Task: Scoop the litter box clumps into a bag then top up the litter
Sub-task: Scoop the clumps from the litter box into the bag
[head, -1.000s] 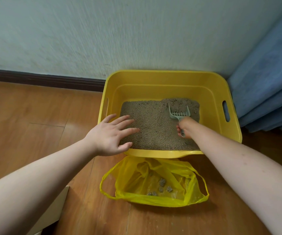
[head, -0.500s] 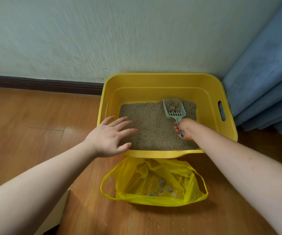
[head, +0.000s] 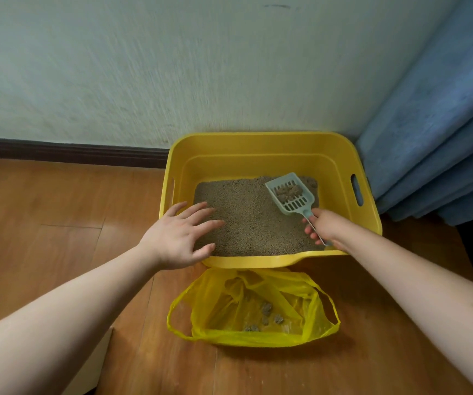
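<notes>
A yellow litter box [head: 261,145] stands on the wooden floor against the wall, holding grey-brown litter [head: 246,215]. My right hand [head: 325,226] grips the handle of a pale blue slotted scoop [head: 290,195], raised above the litter with clumps [head: 288,191] lying in its blade. My left hand [head: 179,235] rests open, fingers spread, on the box's front left rim. In front of the box an open yellow plastic bag [head: 229,306] lies on the floor with several clumps [head: 266,309] inside.
Blue curtain folds [head: 434,143] hang right of the box, touching its far right corner. A dark skirting board [head: 67,152] runs along the pale wall. A white object's edge [head: 98,363] shows at the lower left on the floor.
The scoop dug into the far right litter, then lifted out with clumps in it and tilted up. My left hand stayed on the rim.
</notes>
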